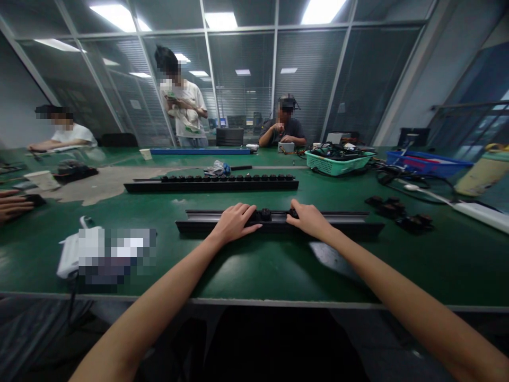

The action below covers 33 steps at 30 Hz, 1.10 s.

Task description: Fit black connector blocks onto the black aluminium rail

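A long black channel rail [338, 229] lies on the green table in front of me, its grey groove facing up. My left hand [235, 224] grips it left of the middle, fingers over the groove and thumb along the front wall. Beside those fingertips a small black block [265, 214] sits in the groove. Farther right, my right hand [310, 218] pinches another small black block [293, 213] at the groove; the fingers partly cover it. Several similar loose black blocks [392, 208] lie in a pile to the right of the rail.
Behind is a second black rail [210, 185] filled with a row of black blocks. A green basket [338, 162] of cables, a blue tray [429, 162] and a white power strip [485, 215] stand right. A white device [79, 249] lies left. Other people [185, 111] are around the table.
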Each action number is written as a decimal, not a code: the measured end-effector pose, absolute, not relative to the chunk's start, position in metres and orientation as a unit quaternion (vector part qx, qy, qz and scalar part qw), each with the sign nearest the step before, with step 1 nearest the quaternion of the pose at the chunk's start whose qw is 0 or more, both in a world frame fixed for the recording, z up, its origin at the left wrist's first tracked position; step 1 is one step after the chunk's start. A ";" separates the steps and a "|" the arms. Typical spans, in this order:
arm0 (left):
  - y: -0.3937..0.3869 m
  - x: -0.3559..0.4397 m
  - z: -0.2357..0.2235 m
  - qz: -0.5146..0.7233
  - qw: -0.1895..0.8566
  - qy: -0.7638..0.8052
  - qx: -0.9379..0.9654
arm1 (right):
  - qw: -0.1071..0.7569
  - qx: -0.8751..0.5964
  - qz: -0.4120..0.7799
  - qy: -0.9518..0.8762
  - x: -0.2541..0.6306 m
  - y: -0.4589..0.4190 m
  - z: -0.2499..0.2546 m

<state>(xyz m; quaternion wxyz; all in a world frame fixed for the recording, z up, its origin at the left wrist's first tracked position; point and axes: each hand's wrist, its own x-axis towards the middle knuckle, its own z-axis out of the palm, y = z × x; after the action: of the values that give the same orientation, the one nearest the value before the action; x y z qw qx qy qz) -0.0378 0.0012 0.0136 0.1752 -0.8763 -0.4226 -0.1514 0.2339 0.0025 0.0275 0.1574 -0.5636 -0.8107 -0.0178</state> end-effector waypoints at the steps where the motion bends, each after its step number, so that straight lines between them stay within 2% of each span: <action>1: 0.001 -0.038 0.014 -0.150 0.177 -0.423 -0.876 | 0.161 -0.563 -0.028 -0.810 0.233 0.002 0.027; 11: 0.003 -0.040 0.012 -0.153 0.186 -0.417 -0.876 | 0.148 -0.585 0.002 -0.797 0.249 0.015 0.022; 19: 0.002 -0.041 0.012 -0.153 0.182 -0.422 -0.875 | 0.202 -0.572 0.047 -0.794 0.292 0.015 0.009; 24: 0.002 -0.040 0.013 -0.152 0.176 -0.422 -0.876 | 0.266 -0.550 0.015 -0.791 0.292 0.009 -0.002; 33: 0.002 -0.039 0.015 -0.153 0.168 -0.423 -0.877 | 0.243 -0.583 -0.008 -0.775 0.295 0.007 0.005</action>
<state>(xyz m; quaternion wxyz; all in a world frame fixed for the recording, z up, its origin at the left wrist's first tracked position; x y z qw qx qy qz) -0.0390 0.0024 0.0150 0.1678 -0.8773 -0.4230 -0.1528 0.2953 0.0067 0.0052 0.2427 -0.5829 -0.7754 -0.0079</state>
